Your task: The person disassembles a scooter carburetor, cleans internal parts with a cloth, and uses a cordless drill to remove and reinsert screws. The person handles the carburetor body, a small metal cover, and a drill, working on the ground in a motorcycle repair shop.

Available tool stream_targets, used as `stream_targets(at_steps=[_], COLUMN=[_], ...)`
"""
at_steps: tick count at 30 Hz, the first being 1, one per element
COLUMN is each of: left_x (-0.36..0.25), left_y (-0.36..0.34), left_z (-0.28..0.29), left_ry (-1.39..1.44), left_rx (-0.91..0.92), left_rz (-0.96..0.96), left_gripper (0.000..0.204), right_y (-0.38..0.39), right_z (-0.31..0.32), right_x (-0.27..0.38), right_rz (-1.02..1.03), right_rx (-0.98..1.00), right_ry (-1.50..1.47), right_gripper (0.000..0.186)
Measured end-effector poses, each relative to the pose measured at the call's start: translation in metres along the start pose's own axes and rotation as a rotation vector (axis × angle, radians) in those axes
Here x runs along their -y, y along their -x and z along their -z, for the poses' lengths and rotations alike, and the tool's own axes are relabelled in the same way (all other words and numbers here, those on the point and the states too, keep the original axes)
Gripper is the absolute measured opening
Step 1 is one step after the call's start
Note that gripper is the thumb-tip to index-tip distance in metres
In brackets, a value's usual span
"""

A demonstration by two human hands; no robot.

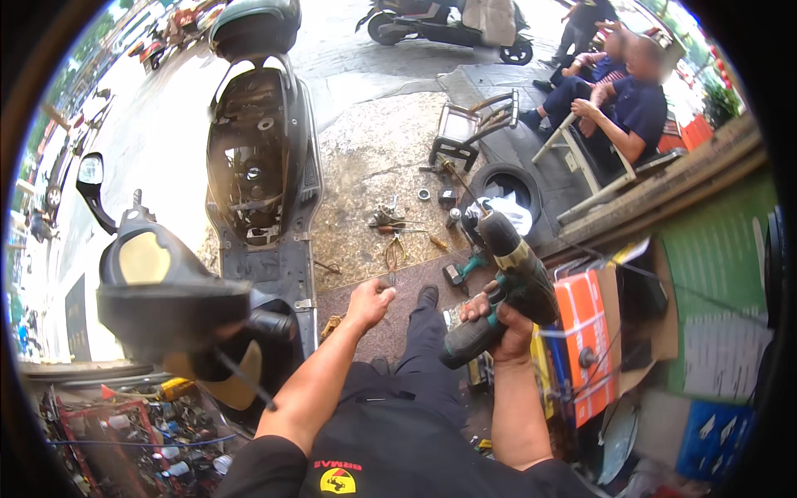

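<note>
My right hand [508,332] is wrapped round the handle of a green and black cordless drill [523,278]. A long thin bit [465,183] runs from its chuck, pointing up and away from me. My left hand [371,304] is closed in front of my body, with thumb and fingers together; whatever it pinches is too small to make out. Just beyond it, pliers [393,251] lie on the ground. To my left stands a scooter [264,261] with its seat area opened up and its inner compartment showing.
A second green cordless tool [463,272], a screwdriver [438,242] and a tyre [521,184] lie ahead on the ground. A small chair [465,126] stands behind them. At right are an orange box [588,340] and seated people [635,108]. Cluttered parts [141,436] fill the lower left.
</note>
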State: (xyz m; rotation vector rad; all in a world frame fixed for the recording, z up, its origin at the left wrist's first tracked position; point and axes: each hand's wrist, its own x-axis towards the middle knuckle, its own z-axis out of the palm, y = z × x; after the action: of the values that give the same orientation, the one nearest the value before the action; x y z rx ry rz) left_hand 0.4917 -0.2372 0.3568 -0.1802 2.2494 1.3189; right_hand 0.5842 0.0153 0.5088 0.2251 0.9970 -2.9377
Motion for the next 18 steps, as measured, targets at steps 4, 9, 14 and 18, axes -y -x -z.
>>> stream_targets(at_steps=[4, 9, 14, 18], left_x=[-0.032, -0.028, -0.021, -0.015], left_y=[-0.112, -0.173, -0.231, -0.278], left_z=[-0.013, 0.003, 0.006, 0.009], left_ry=[0.138, 0.758, 0.881, 0.991], left_rx=[-0.167, -0.327, -0.425, -0.406], left_rz=[0.131, 0.446, 0.618, 0.675], left_gripper=[0.039, 0.03, 0.037, 0.056], right_y=[-0.105, -0.205, -0.268, -0.298], right_z=[0.048, 0.096, 0.116, 0.115], right_x=[0.023, 0.053, 0.051, 0.052], right_rz=[-0.143, -0.22, -0.251, -0.261], right_rx=[0.039, 0.039, -0.057, -0.093], right_ry=[-0.025, 0.122, 0.128, 0.158], right_gripper=[0.05, 0.052, 0.051, 0.051])
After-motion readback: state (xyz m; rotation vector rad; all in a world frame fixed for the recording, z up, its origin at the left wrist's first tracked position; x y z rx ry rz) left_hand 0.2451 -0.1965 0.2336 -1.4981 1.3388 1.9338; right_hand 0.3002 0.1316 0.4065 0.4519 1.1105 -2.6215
